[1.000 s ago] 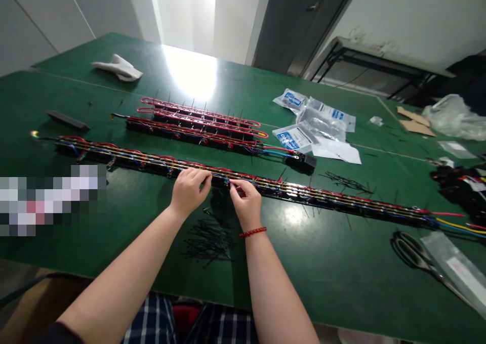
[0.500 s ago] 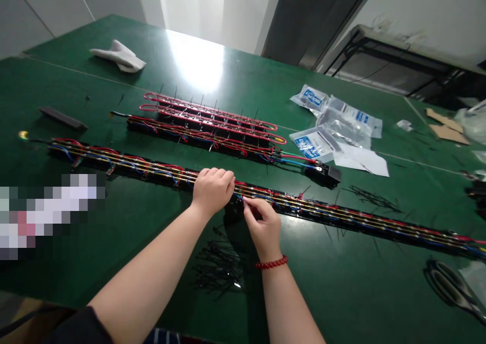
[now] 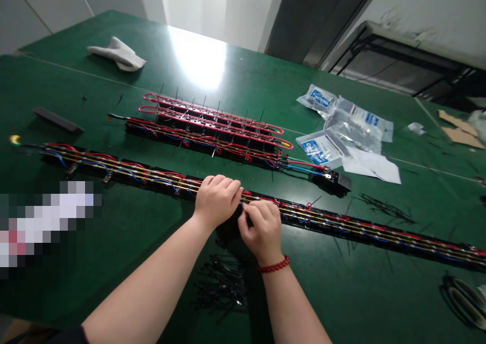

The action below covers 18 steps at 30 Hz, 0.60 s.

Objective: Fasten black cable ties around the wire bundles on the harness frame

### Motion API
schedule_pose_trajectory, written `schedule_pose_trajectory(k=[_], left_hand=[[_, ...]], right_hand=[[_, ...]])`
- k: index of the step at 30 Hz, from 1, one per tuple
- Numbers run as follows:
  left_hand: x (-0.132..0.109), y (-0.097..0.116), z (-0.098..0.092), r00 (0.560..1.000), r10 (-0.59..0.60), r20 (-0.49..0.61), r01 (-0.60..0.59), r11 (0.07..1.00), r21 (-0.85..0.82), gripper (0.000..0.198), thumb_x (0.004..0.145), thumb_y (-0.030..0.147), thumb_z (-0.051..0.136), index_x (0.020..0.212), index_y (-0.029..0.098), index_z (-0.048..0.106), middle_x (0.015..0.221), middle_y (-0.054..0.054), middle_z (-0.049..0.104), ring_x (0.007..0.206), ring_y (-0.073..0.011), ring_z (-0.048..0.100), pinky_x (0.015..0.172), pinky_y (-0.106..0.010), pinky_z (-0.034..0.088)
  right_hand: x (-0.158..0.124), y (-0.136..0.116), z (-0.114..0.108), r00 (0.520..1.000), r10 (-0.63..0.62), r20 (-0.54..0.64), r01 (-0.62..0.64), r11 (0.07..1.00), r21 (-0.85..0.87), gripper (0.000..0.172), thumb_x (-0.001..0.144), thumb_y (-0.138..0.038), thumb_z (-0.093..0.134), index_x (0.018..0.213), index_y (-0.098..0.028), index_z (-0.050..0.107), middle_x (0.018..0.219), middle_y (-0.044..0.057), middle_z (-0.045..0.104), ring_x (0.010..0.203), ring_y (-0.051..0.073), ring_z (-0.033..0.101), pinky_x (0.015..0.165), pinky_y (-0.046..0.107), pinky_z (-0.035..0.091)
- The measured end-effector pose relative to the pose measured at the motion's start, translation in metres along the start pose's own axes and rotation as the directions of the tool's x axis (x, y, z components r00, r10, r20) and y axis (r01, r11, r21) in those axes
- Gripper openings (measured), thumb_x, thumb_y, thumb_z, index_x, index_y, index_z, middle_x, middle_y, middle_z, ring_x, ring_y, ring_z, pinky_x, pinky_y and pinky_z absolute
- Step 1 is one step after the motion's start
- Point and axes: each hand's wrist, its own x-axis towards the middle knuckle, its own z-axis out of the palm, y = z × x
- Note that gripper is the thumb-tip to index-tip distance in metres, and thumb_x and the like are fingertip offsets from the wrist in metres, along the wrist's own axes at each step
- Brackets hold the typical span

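Note:
A long black strip (image 3: 144, 169) runs across the table with red, blue and yellow wires along its top. My left hand (image 3: 217, 200) is closed over the strip near its middle, fingers wrapped across the wires. Just right of it, my right hand (image 3: 264, 227) has its thumb and fingertips pinched together at the strip's near edge, by the wires. What lies between those fingertips is hidden. A red bead bracelet (image 3: 274, 266) circles the right wrist. Below the hands lies a loose pile of thin black cable ties (image 3: 222, 283).
Beyond the strip lie shorter black wired bars (image 3: 205, 129) with red wire loops and upright ties. Plastic bags (image 3: 322, 146) and white paper (image 3: 374, 164) are at the right, scissors (image 3: 463, 298) at the near right, a white glove (image 3: 117, 54) far left, a dark bar (image 3: 58, 121) at left.
My right hand's fingers have curled further in and moved slightly nearer the left hand. The left hand stays on the strip. The whole view has shifted a little.

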Motion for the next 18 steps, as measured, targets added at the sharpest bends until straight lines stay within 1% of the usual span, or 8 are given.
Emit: schedule_pose_trajectory(k=[3, 6, 10, 15, 18], left_hand=[[-0.0002, -0.0016, 0.0023, 0.998, -0.018, -0.054, 0.018, 1.000, -0.015, 0.019, 0.097, 0.024, 0.048, 0.100, 0.020, 0.066, 0.090, -0.004, 0.074, 0.091, -0.0208, 0.064, 0.081, -0.037, 0.040], [-0.0007, -0.0028, 0.0053, 0.997, -0.028, -0.066, 0.028, 1.000, 0.002, 0.020, 0.094, 0.019, 0.049, 0.106, 0.019, 0.066, 0.088, -0.005, 0.074, 0.093, -0.0217, 0.065, 0.082, -0.038, 0.041], [-0.0011, -0.0023, 0.0079, 0.999, -0.036, -0.040, 0.036, 0.999, 0.008, 0.021, 0.093, 0.019, 0.050, 0.106, 0.019, 0.066, 0.087, -0.006, 0.075, 0.093, -0.0218, 0.067, 0.083, -0.038, 0.042], [-0.0017, 0.0007, 0.0078, 0.996, -0.018, -0.092, 0.016, 1.000, -0.017, 0.020, 0.093, 0.020, 0.050, 0.105, 0.019, 0.066, 0.091, -0.005, 0.076, 0.105, -0.0226, 0.066, 0.092, -0.042, 0.041], [-0.0018, 0.0013, 0.0079, 0.996, 0.000, -0.089, -0.001, 1.000, -0.014, 0.019, 0.093, 0.019, 0.051, 0.104, 0.019, 0.066, 0.089, -0.005, 0.076, 0.104, -0.0230, 0.067, 0.093, -0.042, 0.040]], right_hand=[[0.0045, 0.0037, 0.0048, 1.000, 0.017, 0.003, -0.017, 0.999, 0.028, 0.009, 0.084, -0.012, 0.060, 0.080, -0.021, 0.062, 0.081, 0.004, 0.066, 0.080, 0.019, 0.056, 0.078, 0.036, 0.045], [0.0066, 0.0061, 0.0075, 0.999, 0.032, -0.009, -0.032, 0.998, 0.053, 0.009, 0.083, -0.013, 0.061, 0.080, -0.022, 0.061, 0.082, 0.003, 0.066, 0.081, 0.019, 0.056, 0.078, 0.037, 0.044], [0.0073, 0.0071, 0.0078, 0.998, 0.066, -0.017, -0.064, 0.994, 0.091, 0.009, 0.083, -0.014, 0.062, 0.081, -0.022, 0.061, 0.085, 0.003, 0.067, 0.083, 0.019, 0.058, 0.081, 0.038, 0.043], [0.0069, 0.0071, 0.0077, 0.997, 0.082, 0.007, -0.083, 0.991, 0.101, 0.008, 0.083, -0.013, 0.061, 0.081, -0.022, 0.060, 0.085, 0.003, 0.067, 0.084, 0.020, 0.058, 0.080, 0.038, 0.043], [0.0066, 0.0074, 0.0078, 0.997, 0.082, 0.004, -0.082, 0.990, 0.114, 0.009, 0.082, -0.013, 0.061, 0.081, -0.021, 0.060, 0.086, 0.004, 0.068, 0.085, 0.020, 0.057, 0.080, 0.038, 0.043]])
